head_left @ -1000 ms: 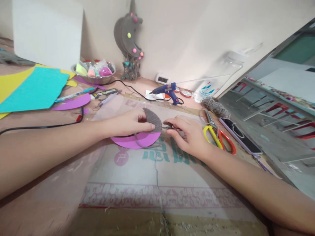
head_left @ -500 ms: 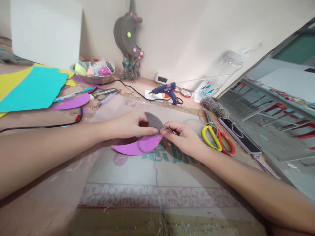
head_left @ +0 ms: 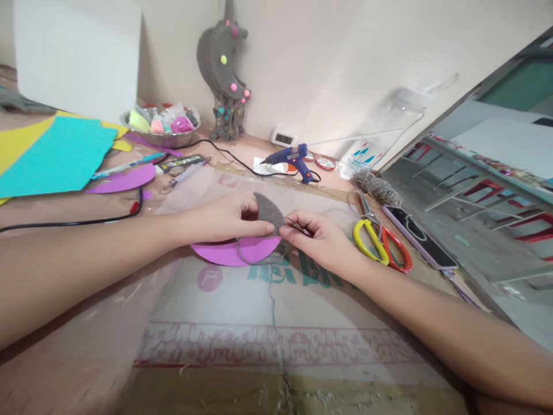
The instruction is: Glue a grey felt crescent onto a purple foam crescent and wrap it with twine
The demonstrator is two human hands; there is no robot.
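My left hand (head_left: 224,218) grips a purple paper crescent (head_left: 235,252) whose upper part is wrapped in grey yarn (head_left: 268,210); the fingers press on the wrapped part. My right hand (head_left: 322,239) is closed in a pinch right beside it, holding a thin dark thing, perhaps small pliers or the yarn's end, at the wrap's edge. A loose loop of grey yarn (head_left: 250,257) lies over the purple paper. Both rest on a clear plastic sheet (head_left: 276,300) spread over the table.
Yellow-handled scissors (head_left: 367,239) and red-handled scissors (head_left: 395,251) lie right of my right hand, with a phone (head_left: 417,237) and a yarn bundle (head_left: 377,185). A blue glue gun (head_left: 294,159), a bowl of pom-poms (head_left: 162,127), coloured sheets (head_left: 56,158) and a black cable (head_left: 86,221) lie behind.
The crescent was tilted up from flat and my right hand moved left to pinch at the edge of the yarn wrap. The view shifted slightly.
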